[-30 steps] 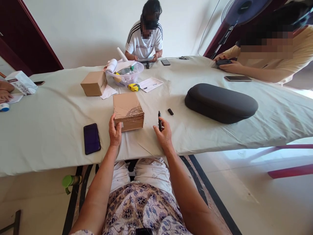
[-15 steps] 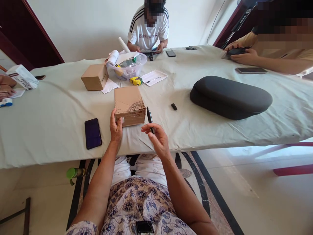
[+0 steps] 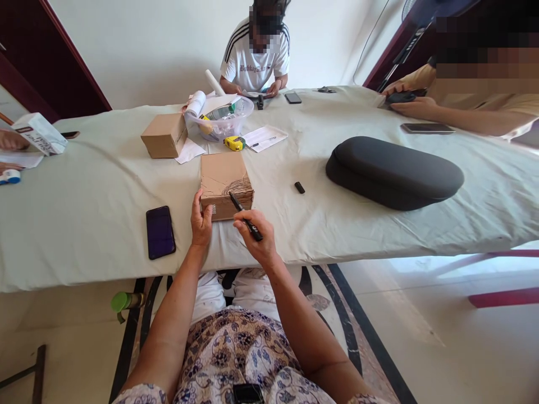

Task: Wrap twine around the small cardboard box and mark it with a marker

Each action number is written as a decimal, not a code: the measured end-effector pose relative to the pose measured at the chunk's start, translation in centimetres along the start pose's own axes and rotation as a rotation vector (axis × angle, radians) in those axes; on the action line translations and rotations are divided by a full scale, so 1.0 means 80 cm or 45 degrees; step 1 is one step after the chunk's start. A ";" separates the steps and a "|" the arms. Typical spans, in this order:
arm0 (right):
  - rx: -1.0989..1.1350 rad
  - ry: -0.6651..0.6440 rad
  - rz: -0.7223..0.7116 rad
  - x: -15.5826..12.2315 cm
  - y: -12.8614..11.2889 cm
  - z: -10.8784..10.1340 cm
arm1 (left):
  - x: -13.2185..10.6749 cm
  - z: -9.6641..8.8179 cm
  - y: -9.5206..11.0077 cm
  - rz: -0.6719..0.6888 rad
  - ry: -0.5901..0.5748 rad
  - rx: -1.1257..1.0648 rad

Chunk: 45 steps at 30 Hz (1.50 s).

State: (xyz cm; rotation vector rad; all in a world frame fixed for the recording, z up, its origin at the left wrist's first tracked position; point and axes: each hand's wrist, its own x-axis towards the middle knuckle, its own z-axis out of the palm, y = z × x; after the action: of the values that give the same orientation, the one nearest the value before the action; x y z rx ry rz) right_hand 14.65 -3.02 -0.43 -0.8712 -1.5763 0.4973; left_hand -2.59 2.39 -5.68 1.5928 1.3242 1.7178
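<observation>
Brown cardboard box (image 3: 223, 168) with black scribbled lines at the right of its top and front, near the centre of the head view, resting on a pale grey-green tablecloth (image 3: 105, 224). At its near left corner, left hand (image 3: 202, 224), thumb against the front face, fingers moderately spread along the left side, with hold of that corner. Lower right of the box, right hand (image 3: 261, 233), fingers curled in snugly around a slim black marker (image 3: 254, 230), bare tip slanting up and left to the upper front edge; cannot tell whether actually touching. Right of centre, small black marker cap (image 3: 299, 187) on the cloth; farther right, long rounded dark grey case (image 3: 396, 173). Left of centre, dark rectangular phone (image 3: 160, 233), lying flat. Toward the upper left, second brown cardboard box (image 3: 160, 136) beside a translucent pale purple plastic basin (image 3: 227, 129) heaped with things; just below, yellow and black tape measure (image 3: 234, 143) next to a white printed sheet (image 3: 269, 136). Top middle, seated person in a white shirt (image 3: 255, 67); upper right, another person in tan (image 3: 501, 106), hands around a dark object (image 3: 405, 96).
</observation>
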 end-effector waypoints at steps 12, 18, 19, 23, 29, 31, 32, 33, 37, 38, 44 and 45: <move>-0.169 0.521 0.309 -0.008 0.027 -0.019 | 0.001 0.001 -0.003 0.018 -0.012 0.011; -0.085 0.262 0.108 0.008 0.019 -0.014 | -0.001 0.001 -0.002 0.018 -0.003 0.007; -0.053 0.161 0.057 0.008 0.018 -0.012 | -0.001 0.000 -0.003 0.019 -0.003 0.011; 0.139 0.209 -0.053 0.003 0.026 -0.012 | -0.001 -0.001 -0.007 0.035 0.018 0.033; -0.229 0.297 0.330 0.025 0.093 -0.047 | 0.001 0.001 -0.013 0.028 0.009 0.043; -0.604 0.070 0.477 0.033 0.114 -0.060 | 0.000 0.001 -0.014 0.016 0.005 0.047; -0.806 -0.010 0.527 0.035 0.121 -0.064 | 0.000 0.001 -0.014 0.010 0.002 0.053; -0.976 -0.085 0.558 0.036 0.126 -0.067 | -0.001 0.001 -0.014 0.003 -0.001 0.061; -1.319 -0.179 0.608 0.028 0.129 -0.065 | -0.003 0.000 -0.012 -0.007 0.007 0.106; -1.333 -0.171 0.612 0.026 0.128 -0.064 | -0.003 0.000 -0.011 0.005 0.027 0.134; -1.318 -0.115 0.622 0.023 0.128 -0.062 | -0.005 -0.010 0.014 0.133 0.256 0.510; -1.316 -0.111 0.619 0.023 0.129 -0.063 | -0.007 -0.017 0.020 0.136 0.299 0.566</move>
State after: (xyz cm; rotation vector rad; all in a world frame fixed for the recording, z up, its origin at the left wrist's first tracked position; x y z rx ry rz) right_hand 22.08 4.08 -5.78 -2.0618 -1.6791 0.0003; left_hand -3.29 0.74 -4.43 1.7591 1.8716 1.8066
